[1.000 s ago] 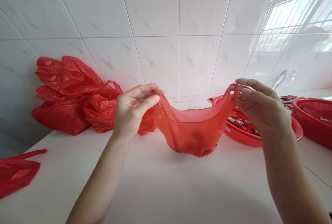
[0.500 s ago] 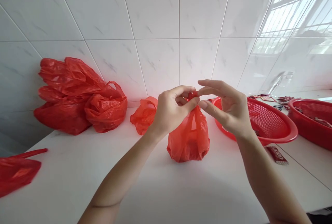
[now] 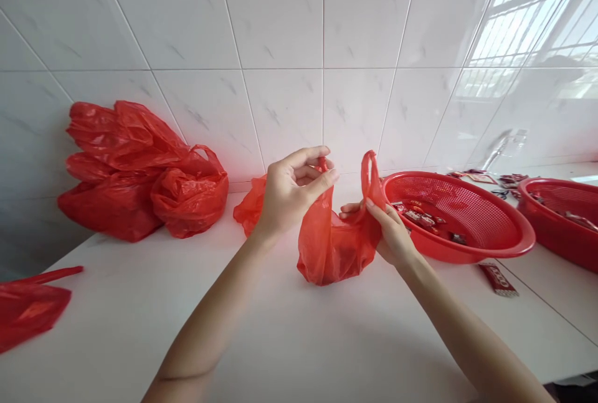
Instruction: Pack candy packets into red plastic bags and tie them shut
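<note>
A red plastic bag (image 3: 334, 250) stands in front of me on the white table, its two handles drawn apart. Between thumb and fingers, my left hand (image 3: 299, 185) pinches the left handle. My right hand (image 3: 390, 228) grips the bag's right side just below the other handle, which sticks up as a loop. Something darker shows through the thin plastic near the bottom, too blurred to name. Behind my left hand lies another red plastic bag (image 3: 250, 203), partly hidden by the wrist.
Several full red bags (image 3: 126, 172) are heaped at the left against the tiled wall. A flat red bag (image 3: 32, 309) lies at the left edge. On the right are a red basket (image 3: 495, 216) with small packets, a second red basket (image 3: 555, 216), and a dark red packet (image 3: 499, 279).
The handles were gathered together at the top; now they are apart. My right hand has moved down and taken hold of the bag's right side, while my left has shifted slightly left.
</note>
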A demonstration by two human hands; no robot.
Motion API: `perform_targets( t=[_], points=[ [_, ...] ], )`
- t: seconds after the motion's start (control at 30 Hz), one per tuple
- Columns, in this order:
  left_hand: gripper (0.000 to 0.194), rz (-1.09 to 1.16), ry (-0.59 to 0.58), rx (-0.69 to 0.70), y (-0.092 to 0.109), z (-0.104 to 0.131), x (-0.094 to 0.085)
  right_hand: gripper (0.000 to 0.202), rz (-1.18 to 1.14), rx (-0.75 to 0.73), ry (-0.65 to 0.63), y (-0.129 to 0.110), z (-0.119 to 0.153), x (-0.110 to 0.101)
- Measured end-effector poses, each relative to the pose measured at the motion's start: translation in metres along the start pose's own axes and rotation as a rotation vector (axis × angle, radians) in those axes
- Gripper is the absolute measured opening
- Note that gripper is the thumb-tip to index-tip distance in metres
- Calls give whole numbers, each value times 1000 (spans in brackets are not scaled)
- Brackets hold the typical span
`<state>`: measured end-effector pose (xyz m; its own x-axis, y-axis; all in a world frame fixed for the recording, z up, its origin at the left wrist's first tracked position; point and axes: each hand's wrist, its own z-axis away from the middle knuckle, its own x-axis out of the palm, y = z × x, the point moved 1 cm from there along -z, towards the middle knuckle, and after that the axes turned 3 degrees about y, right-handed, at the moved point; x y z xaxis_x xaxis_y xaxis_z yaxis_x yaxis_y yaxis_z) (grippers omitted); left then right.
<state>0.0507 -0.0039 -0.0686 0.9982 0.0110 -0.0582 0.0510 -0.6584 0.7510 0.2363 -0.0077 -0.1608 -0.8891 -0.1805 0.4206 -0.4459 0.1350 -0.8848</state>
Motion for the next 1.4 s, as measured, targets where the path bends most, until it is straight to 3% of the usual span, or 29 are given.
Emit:
perform_targets(
  t=[0.1, 0.27, 0.4, 0.47, 0.53, 0.6, 0.67, 0.73, 0.9, 0.97, 1.03, 1.17, 1.23, 1.3, 1.4],
  points=[
    [32, -8, 57, 54, -5, 0, -12, 26, -234, 6, 68, 4, 0, -6],
    [38, -80, 104, 86, -31, 5, -32, 28, -328, 0, 152, 7, 1, -14],
    [69, -105, -2, 36, -63, 18, -41, 29, -381, 15, 222, 11, 2, -20],
    [89, -116, -115, -19, -74, 27, -39, 29, -385, 15, 241, 12, 3, -20],
    [96, -164, -231, -91, -81, 34, -34, 30, -373, 15, 245, 13, 4, -20],
    [81, -191, -304, -147, -83, 39, -27, 31, -356, 8, 249, 14, 5, -19],
    [48, -169, -318, -171, -82, 39, -20, 32, -320, -6, 280, 15, 5, -20],
    [26, -138, -272, -180, -82, 36, -16, 34, -249, -26, 355, 17, 4, -24],
    [47, -31, -4, -205, -85, 28, -16, 29, -64, -85, 746, 24, -1, -44],
    [50, 8, 45, -238, -86, 28, -17, 32, -80, -104, 798, 24, -1, -47],
    [50, 40, 59, -269, -87, 28, -18, 40, -98, -103, 709, 21, 0, -45],
    [50, 84, 67, -311, -86, 28, -18, 50, -10, -117, 284, 13, 6, -39],
    [50, 103, 77, -331, -86, 27, -18, 47, 65, -116, 137, 11, 8, -38],
    [49, 121, 90, -355, -86, 27, -19, 37, 130, -105, 89, 11, 8, -39],
    [48, 131, 101, -382, -84, 26, -22, 30, 128, -121, 118, 9, 9, -37]
  ],
)
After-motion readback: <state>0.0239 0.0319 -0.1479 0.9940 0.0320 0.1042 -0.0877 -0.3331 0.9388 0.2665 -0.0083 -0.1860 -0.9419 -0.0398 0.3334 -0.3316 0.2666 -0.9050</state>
